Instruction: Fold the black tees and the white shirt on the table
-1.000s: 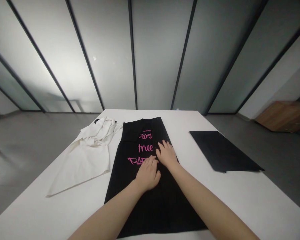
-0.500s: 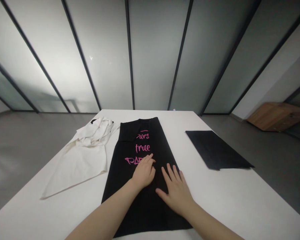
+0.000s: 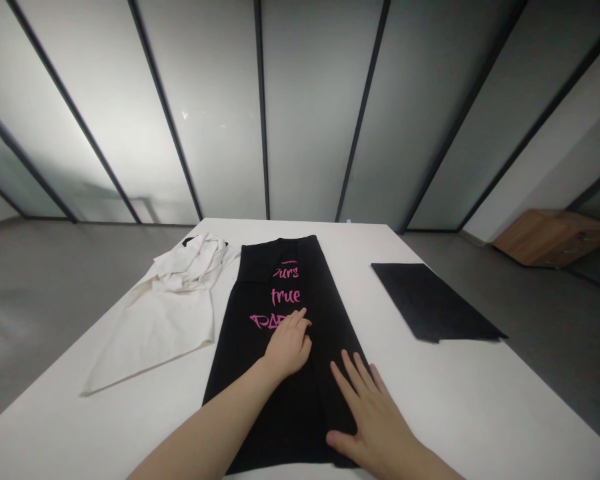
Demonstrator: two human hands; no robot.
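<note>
A black T-shirt point(image 3: 275, 427) with pink lettering lies lengthwise in front of me, its sides folded inward and a sleeve laid over at the upper left. My left hand point(image 3: 289, 342) rests on its middle, fingers extended over the lowest line of print and hiding part of it. Lower down, my right hand point(image 3: 367, 407) lies spread on the right folded edge near the hem, thumb pointing left. Neither hand grips the cloth.
On the left of the white table point(image 3: 405, 393) lies a rumpled white garment point(image 3: 175, 320). A folded black garment point(image 3: 435, 303) lies at the right edge. Beyond are frosted glass panels point(image 3: 310, 113) and a wooden cabinet point(image 3: 550, 237) on the floor.
My right hand has slid down the shirt toward the hem and slightly right, its fingers still spread. The left hand has stayed in place on the print.
</note>
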